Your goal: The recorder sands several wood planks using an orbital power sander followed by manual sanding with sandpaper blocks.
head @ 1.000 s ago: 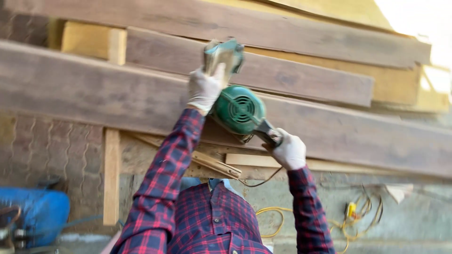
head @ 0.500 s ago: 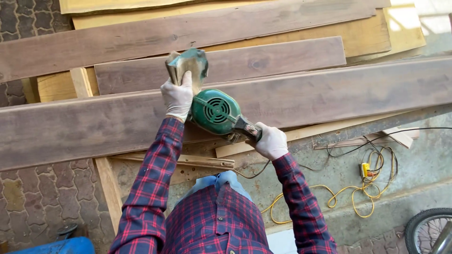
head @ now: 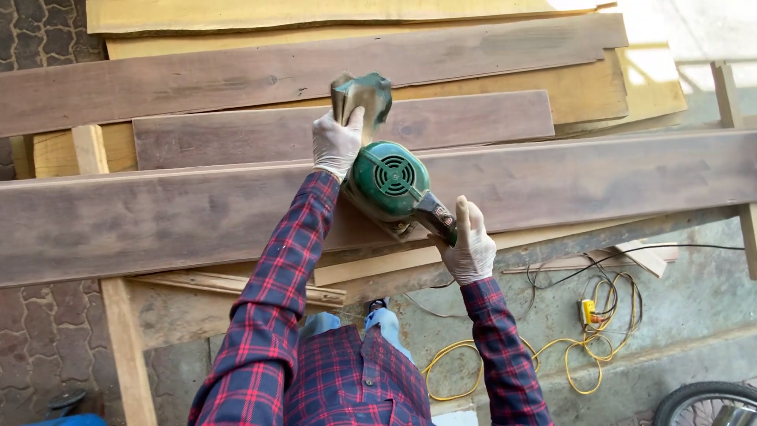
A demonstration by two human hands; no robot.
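Left gloved hand [head: 337, 143] gripping front of green round-bodied power sander [head: 388, 183] | sander rests mid-length on long weathered grey wooden plank [head: 158, 221], surface looks mostly unworked | right gloved hand [head: 470, 248] wrapped round rear handle | yellow coiled cable [head: 552, 355] on floor, near right, clear of board.

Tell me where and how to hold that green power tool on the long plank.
Probably with two hands, from above and from the near side. The left hand takes the front knob; the right hand takes the narrow rear handle. The green power tool lies flat on the long plank, its round motor body too bulky to grasp.
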